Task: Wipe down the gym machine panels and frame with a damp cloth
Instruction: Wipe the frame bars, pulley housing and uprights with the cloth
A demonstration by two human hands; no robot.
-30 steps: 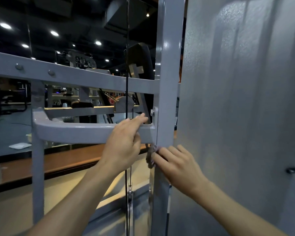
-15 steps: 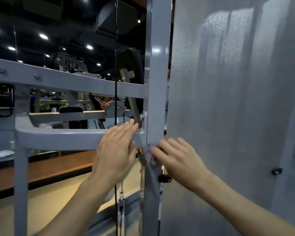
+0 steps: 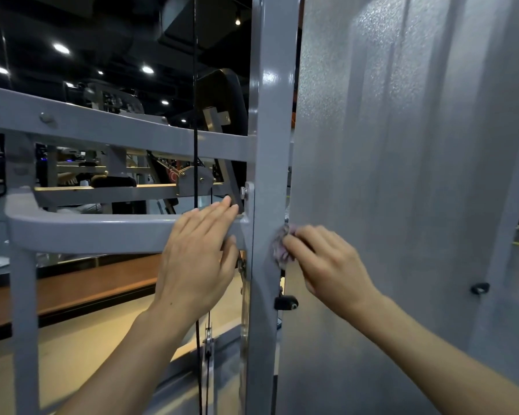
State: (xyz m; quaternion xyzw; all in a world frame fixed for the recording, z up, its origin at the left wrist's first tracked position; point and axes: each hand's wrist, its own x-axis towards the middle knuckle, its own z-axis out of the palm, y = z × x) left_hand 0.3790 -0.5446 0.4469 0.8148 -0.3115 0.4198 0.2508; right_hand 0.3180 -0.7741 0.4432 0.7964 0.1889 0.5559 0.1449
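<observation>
Small crumpled pinkish-grey cloth (image 3: 280,246) bunched under right hand (image 3: 327,265) fingertips, pressed on grey painted steel upright post (image 3: 270,145), right edge. Soft, light, limp; best kept wadded. Left hand (image 3: 198,256) flat, fingers straight, braces grey crossbar (image 3: 96,232).

The left hand (image 3: 197,259) lies flat, with its fingers straight and close together, pointing up and to the right. Its thumb tucks in below the fingers. The right hand (image 3: 327,265) has bent fingers that pinch something small at the fingertips. Both bare arms reach up from the bottom, and the two hands are near each other.
</observation>
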